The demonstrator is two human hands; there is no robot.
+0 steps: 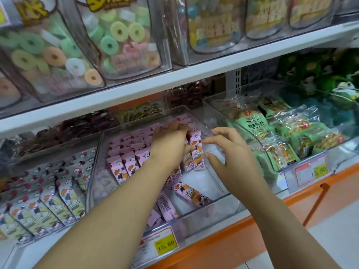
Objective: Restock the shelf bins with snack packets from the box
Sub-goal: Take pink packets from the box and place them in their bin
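Nearest me, a yellow price label [166,245] hung on the orange front edge of the shelf [223,241]. Just behind it stood the clear bin [204,216], and both of the person's bare forearms reached into it from six o'clock. A few flat packets [191,195] lay loose on the bin floor near its front wall.

Further in, the left hand [171,141] was pushed in among the pink packets [197,152] that stood upright. Its fingers curled over their tops and the thumb pressed the front, so it held a small bunch of them. The right hand [235,158] hovered at three o'clock of that bunch. Its fingers [213,141] were spread wide, lightly bent and holding nothing; I could not tell whether a fingertip touched the nearest packet. More of the same packets filled the bin's nine o'clock side in rows, while the floor under the right hand was bare.

At nine o'clock of this bin sat grey packets [48,191] in leaning rows. At three o'clock another bin held green packets [272,136]. On the shelf above, at twelve o'clock, clear tubs held ring sweets [58,47].
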